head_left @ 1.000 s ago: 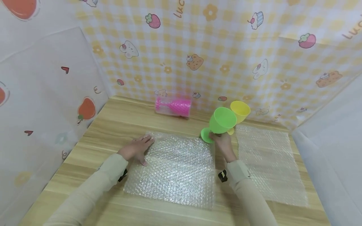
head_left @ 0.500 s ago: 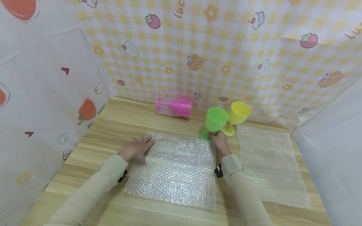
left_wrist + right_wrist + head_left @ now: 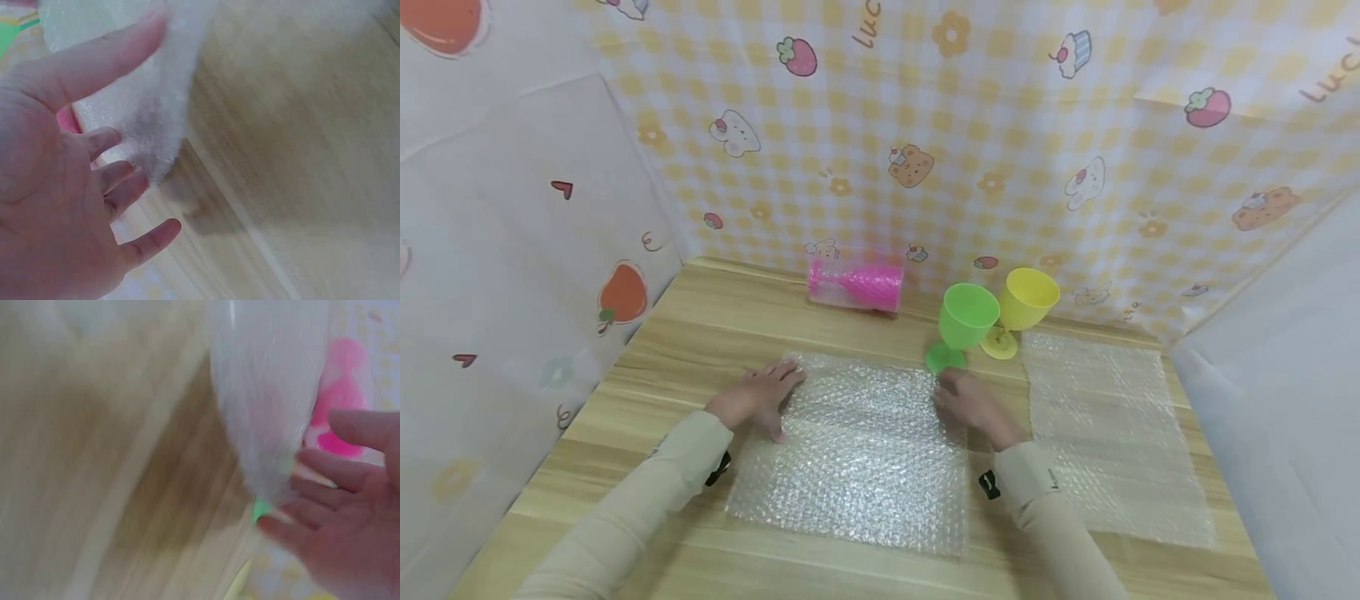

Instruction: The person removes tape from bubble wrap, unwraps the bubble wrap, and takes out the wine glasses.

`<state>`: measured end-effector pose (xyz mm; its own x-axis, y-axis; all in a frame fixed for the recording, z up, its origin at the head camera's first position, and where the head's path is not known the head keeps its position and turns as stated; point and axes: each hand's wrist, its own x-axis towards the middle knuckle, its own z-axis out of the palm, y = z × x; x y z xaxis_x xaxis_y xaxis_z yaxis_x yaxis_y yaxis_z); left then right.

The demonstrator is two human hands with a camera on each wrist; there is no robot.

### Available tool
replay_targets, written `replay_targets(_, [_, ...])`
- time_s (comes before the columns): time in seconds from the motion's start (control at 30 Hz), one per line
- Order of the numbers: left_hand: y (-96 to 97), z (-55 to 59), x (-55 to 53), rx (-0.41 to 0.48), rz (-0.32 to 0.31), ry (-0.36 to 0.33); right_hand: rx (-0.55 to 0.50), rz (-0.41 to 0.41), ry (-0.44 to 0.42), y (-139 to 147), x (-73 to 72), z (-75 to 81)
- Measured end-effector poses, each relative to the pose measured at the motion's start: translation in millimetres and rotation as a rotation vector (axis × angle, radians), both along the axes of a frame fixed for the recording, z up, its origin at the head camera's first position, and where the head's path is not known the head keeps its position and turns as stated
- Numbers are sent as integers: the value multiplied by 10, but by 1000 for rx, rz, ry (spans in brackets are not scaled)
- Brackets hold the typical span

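A sheet of bubble wrap [image 3: 857, 475] lies flat on the table in the head view. My left hand [image 3: 762, 400] rests on its upper left corner, fingers spread. At the upper right corner is my right hand [image 3: 967, 400], holding no goblet, its fingers loosely bent at the sheet's edge. Just beyond them a green goblet [image 3: 967, 317] stands upright; a yellow goblet [image 3: 1028, 298] stands close behind to its right. Both wrist views show relaxed fingers beside a corner of the bubble wrap [image 3: 269, 381]. The pink goblet [image 3: 340, 400] shows past my right thumb.
A pink goblet wrapped in bubble wrap [image 3: 876, 286] lies on its side at the table's back edge. A second bubble wrap sheet [image 3: 1120, 442] lies flat on the right. Behind the wooden table [image 3: 715, 308] hangs a yellow checked cloth [image 3: 850, 108], with white cloth at both sides.
My right hand has set the green goblet down beside the yellow one, let go of its stem, and drawn back to the bubble wrap's upper right corner. My left hand has stayed put.
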<state>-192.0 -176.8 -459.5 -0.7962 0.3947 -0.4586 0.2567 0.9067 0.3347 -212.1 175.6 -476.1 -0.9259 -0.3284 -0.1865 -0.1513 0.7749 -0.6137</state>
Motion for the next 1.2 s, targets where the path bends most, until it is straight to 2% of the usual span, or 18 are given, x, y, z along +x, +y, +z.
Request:
replay_targets(0.17, [-29,-53,-30,3,-13,-2,156,39,-46,-126,77,-34])
replay_targets(0.27, [-45,-70,-48,10,-13,-7,189,52,-45,-137,55,-38])
replay_targets(0.47, [-78,-96,-79,-1,-23,7,195,72,-62,-115,-77,19])
replay_targets(0.7, [-80,-132,-94,-13,-39,23,295,15,-106,-87,-252,36])
replay_targets(0.87, [-69,-128,-100,-15,-33,22,279,14,-133,-54,-371,47])
replay_targets(1.0, [-63,-110,-105,-8,-31,21,250,18,-186,-21,-426,76])
replay_targets(1.2, [-36,-91,-104,-15,-36,18,229,33,-221,25,-490,96])
